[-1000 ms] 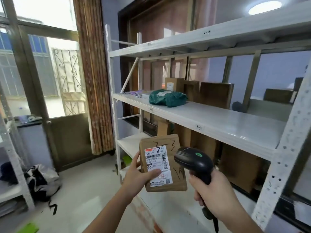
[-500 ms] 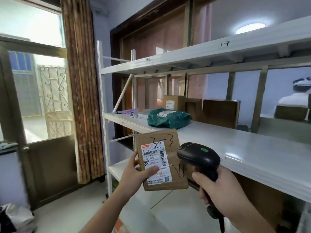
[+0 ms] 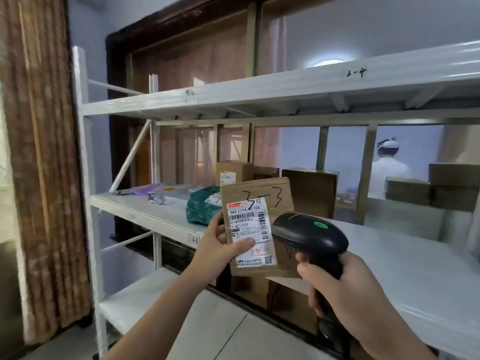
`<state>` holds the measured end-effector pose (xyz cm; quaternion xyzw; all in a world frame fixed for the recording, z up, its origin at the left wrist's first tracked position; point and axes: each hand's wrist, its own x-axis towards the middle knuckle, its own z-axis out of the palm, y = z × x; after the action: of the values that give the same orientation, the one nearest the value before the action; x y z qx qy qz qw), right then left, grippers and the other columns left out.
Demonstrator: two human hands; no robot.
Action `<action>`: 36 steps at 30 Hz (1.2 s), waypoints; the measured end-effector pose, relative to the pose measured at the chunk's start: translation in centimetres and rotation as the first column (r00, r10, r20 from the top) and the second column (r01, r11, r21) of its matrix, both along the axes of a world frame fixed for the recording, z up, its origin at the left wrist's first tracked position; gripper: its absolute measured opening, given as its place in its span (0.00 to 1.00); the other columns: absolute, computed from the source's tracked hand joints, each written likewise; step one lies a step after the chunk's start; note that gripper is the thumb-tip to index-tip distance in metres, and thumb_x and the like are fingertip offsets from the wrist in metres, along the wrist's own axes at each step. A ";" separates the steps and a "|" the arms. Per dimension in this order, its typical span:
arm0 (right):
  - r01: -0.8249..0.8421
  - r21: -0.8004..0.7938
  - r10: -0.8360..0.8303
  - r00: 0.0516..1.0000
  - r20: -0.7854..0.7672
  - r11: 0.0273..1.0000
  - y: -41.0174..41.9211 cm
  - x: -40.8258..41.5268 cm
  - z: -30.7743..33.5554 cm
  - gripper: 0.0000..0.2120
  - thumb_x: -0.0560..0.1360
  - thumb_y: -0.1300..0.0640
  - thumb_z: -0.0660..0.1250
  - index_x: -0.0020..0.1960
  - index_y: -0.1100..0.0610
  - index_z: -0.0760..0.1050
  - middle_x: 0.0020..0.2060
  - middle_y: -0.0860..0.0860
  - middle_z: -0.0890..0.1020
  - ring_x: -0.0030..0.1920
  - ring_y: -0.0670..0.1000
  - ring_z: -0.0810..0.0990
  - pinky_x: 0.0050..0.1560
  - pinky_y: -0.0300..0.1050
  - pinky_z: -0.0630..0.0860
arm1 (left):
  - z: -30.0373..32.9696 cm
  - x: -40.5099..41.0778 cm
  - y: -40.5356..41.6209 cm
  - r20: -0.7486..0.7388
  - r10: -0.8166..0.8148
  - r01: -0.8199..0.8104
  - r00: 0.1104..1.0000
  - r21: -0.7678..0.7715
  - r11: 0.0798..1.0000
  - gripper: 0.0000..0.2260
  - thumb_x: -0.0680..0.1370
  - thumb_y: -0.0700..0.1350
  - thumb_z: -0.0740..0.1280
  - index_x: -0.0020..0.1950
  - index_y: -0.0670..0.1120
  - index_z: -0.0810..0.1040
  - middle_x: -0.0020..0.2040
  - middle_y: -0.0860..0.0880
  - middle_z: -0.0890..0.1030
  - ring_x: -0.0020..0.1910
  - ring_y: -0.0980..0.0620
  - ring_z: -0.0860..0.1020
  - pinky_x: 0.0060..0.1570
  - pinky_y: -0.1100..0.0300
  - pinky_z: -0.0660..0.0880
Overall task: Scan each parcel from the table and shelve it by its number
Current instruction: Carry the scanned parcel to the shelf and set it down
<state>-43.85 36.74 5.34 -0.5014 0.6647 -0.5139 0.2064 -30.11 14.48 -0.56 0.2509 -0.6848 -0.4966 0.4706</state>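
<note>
**Parcel marked 3-3 held up at the shelving**

Since a second ago the view has risen and closed in on the white shelving; the floor and window have dropped out of sight, and the parcel now sits level with the middle shelf.

The left hand grips a flat cardboard parcel upright, thumb pinching across its white shipping label. "3-3" is handwritten on the card above the label. The right hand has its fingers clenched around the handle of a black barcode scanner, whose head sits just beside the label, overlapping the parcel's right edge.

Behind the parcel, near the middle shelf's front edge, lies a green bagged parcel, with brown boxes along the back. The shelf's front lip carries a handwritten mark that seems to read 3-3; the upper shelf reads 2-4.

The step in hand appears to be matching number to shelf. Next, the parcel likely needs laying on a bare stretch of the middle shelf.
</note>
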 end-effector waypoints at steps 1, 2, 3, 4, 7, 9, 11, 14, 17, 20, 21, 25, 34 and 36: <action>0.031 -0.001 -0.031 0.999 0.005 1.000 -0.6 0.0 0.0 0.02 0.78 0.56 0.68 0.50 0.54 0.79 0.26 0.54 0.81 0.26 0.49 0.78 0.34 0.43 0.80 | 0.3 -0.8 -1.0 -0.001 -0.027 0.027 1.000 -0.011 1.000 0.41 0.72 0.42 0.81 0.80 0.53 0.64 0.59 0.52 0.85 0.52 0.59 0.86 0.44 0.66 0.82; 0.060 -0.001 -0.060 0.998 0.009 0.998 -1.2 0.0 0.0 0.02 0.78 0.56 0.68 0.50 0.54 0.79 0.26 0.54 0.81 0.26 0.50 0.78 0.34 0.44 0.81 | 0.5 -1.6 -2.2 0.003 -0.058 0.059 0.998 -0.022 0.998 0.41 0.72 0.42 0.81 0.80 0.53 0.64 0.59 0.52 0.86 0.53 0.58 0.86 0.46 0.65 0.82; 0.086 -0.003 -0.086 0.996 0.013 0.996 -1.7 0.0 -0.1 0.02 0.77 0.56 0.68 0.50 0.54 0.79 0.26 0.54 0.81 0.26 0.50 0.79 0.35 0.46 0.81 | 0.7 -2.3 -3.3 0.012 -0.093 0.093 0.996 -0.035 0.995 0.42 0.72 0.43 0.82 0.80 0.54 0.64 0.60 0.53 0.86 0.55 0.57 0.85 0.48 0.63 0.83; 0.109 -0.006 -0.109 0.994 0.018 0.994 -2.3 0.1 -0.1 0.02 0.77 0.56 0.68 0.50 0.54 0.79 0.26 0.55 0.81 0.26 0.50 0.79 0.35 0.47 0.81 | 0.9 -3.1 -4.4 0.029 -0.125 0.126 0.992 -0.047 0.991 0.44 0.70 0.45 0.83 0.81 0.54 0.63 0.61 0.53 0.85 0.57 0.56 0.85 0.52 0.60 0.83; 0.171 -0.018 -0.170 0.985 0.040 0.985 -3.8 0.4 -0.3 0.02 0.77 0.58 0.68 0.49 0.55 0.79 0.26 0.56 0.80 0.26 0.51 0.78 0.34 0.47 0.80 | 1.3 -5.1 -7.1 0.078 -0.219 0.224 0.973 -0.059 0.973 0.57 0.61 0.57 0.87 0.83 0.60 0.58 0.66 0.53 0.83 0.63 0.53 0.83 0.64 0.46 0.81; 0.222 -0.022 -0.221 0.974 0.044 0.975 -4.8 0.7 -0.5 0.02 0.77 0.58 0.68 0.49 0.56 0.78 0.26 0.56 0.80 0.26 0.53 0.78 0.35 0.48 0.79 | 1.4 -6.3 -8.5 0.110 -0.264 0.272 0.958 -0.070 0.960 0.60 0.58 0.61 0.87 0.82 0.62 0.57 0.67 0.54 0.82 0.65 0.53 0.82 0.67 0.43 0.79; 0.266 -0.033 -0.265 0.963 0.050 0.963 -5.8 0.8 -0.7 0.02 0.77 0.58 0.68 0.49 0.56 0.78 0.25 0.56 0.79 0.25 0.54 0.77 0.35 0.51 0.77 | 1.5 -7.6 -9.8 0.141 -0.285 0.297 0.948 -0.079 0.951 0.59 0.57 0.63 0.87 0.82 0.63 0.57 0.68 0.57 0.81 0.67 0.54 0.80 0.70 0.43 0.76; 0.304 -0.037 -0.302 0.952 0.053 0.952 -6.9 1.0 -1.0 0.02 0.77 0.59 0.68 0.49 0.57 0.78 0.24 0.56 0.79 0.25 0.54 0.76 0.34 0.50 0.76 | 1.8 -9.2 -11.0 0.173 -0.297 0.312 0.939 -0.068 0.947 0.57 0.62 0.60 0.86 0.83 0.62 0.55 0.71 0.59 0.78 0.71 0.55 0.76 0.75 0.43 0.71; 0.342 -0.044 -0.339 0.939 0.058 0.939 -7.8 1.2 -1.2 0.02 0.77 0.59 0.68 0.49 0.57 0.77 0.24 0.56 0.79 0.24 0.54 0.76 0.32 0.50 0.75 | 2.6 -10.8 -11.6 0.197 -0.335 0.349 0.921 -0.039 0.936 0.46 0.70 0.49 0.84 0.79 0.59 0.60 0.64 0.63 0.79 0.63 0.63 0.77 0.74 0.50 0.72; 0.361 -0.032 -0.358 0.932 0.058 0.932 -8.3 1.1 -1.1 0.03 0.77 0.58 0.68 0.50 0.57 0.77 0.23 0.57 0.78 0.24 0.54 0.76 0.31 0.49 0.76 | 3.4 -12.4 -11.9 0.184 -0.369 0.372 0.911 0.015 0.928 0.40 0.73 0.43 0.82 0.75 0.61 0.61 0.57 0.66 0.79 0.53 0.70 0.77 0.59 0.66 0.75; 0.365 -0.034 -0.363 0.930 0.059 0.930 -8.4 0.9 -1.1 0.04 0.77 0.58 0.68 0.50 0.57 0.76 0.23 0.58 0.78 0.24 0.55 0.75 0.31 0.48 0.75 | 3.5 -13.0 -12.2 0.163 -0.380 0.379 0.911 0.037 0.925 0.40 0.73 0.42 0.81 0.75 0.60 0.61 0.57 0.64 0.81 0.52 0.70 0.79 0.52 0.69 0.76; 0.384 -0.022 -0.383 0.923 0.045 0.923 -8.6 0.4 -1.2 0.02 0.77 0.58 0.68 0.50 0.57 0.76 0.23 0.58 0.79 0.24 0.56 0.76 0.32 0.49 0.75 | 4.1 -14.8 -13.4 0.039 -0.404 0.387 0.914 0.212 0.897 0.39 0.73 0.38 0.80 0.78 0.54 0.65 0.60 0.52 0.86 0.56 0.51 0.86 0.53 0.55 0.83; 0.387 0.022 -0.388 0.920 0.048 0.922 -9.1 -0.7 -0.6 0.05 0.78 0.59 0.68 0.53 0.55 0.76 0.23 0.54 0.79 0.24 0.50 0.77 0.30 0.43 0.77 | 7.7 -15.6 -14.4 0.059 -0.389 0.299 0.920 0.537 0.789 0.14 0.76 0.50 0.77 0.58 0.47 0.84 0.49 0.43 0.89 0.53 0.41 0.86 0.61 0.45 0.81; 0.378 0.013 -0.379 0.924 0.047 0.926 -9.1 -0.8 -0.5 0.05 0.78 0.59 0.68 0.53 0.56 0.75 0.23 0.54 0.78 0.23 0.50 0.76 0.29 0.43 0.75 | 7.5 -16.0 -14.5 0.069 -0.361 0.265 0.930 0.556 0.788 0.15 0.76 0.52 0.77 0.58 0.47 0.82 0.50 0.42 0.88 0.54 0.40 0.85 0.63 0.43 0.80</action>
<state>-44.67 27.65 4.83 -0.3507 0.7447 -0.5550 0.1204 -46.11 -0.04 6.90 0.2970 -0.5881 -0.7158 0.2313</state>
